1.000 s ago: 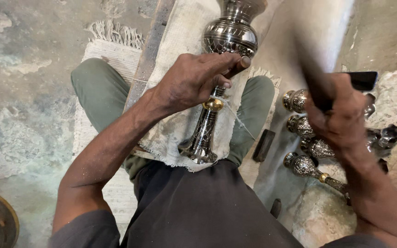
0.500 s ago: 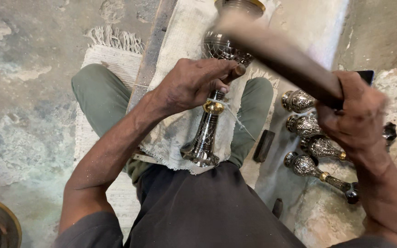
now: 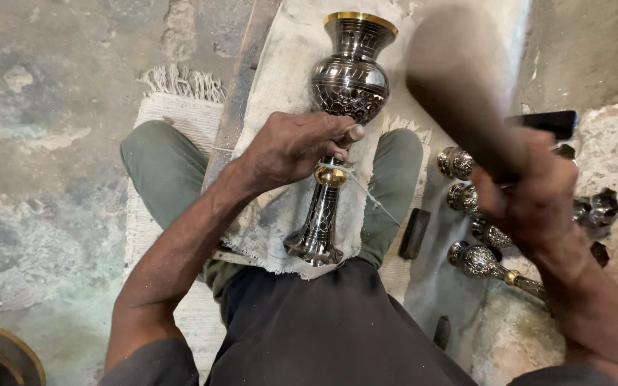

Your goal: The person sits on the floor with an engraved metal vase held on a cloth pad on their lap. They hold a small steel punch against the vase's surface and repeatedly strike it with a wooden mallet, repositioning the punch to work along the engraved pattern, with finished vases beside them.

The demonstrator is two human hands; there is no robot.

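Head view: left hand (image 3: 291, 146) clamps the engraved brass vase (image 3: 337, 136) by its neck on the lap cloth (image 3: 280, 86) while right hand (image 3: 531, 196) grips a blurred mallet (image 3: 459, 100); strikes should land squarely, vase pinned firm.

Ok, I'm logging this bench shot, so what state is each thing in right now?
Engraved metal vase: lying on the white cloth, gold rim away from the person.
Left hand: gripped around the vase's neck.
Right hand: closed on a wooden mallet, raised and motion-blurred.
Finished vases: lying in a row at the right.
Dark block: lying flat, untouched.
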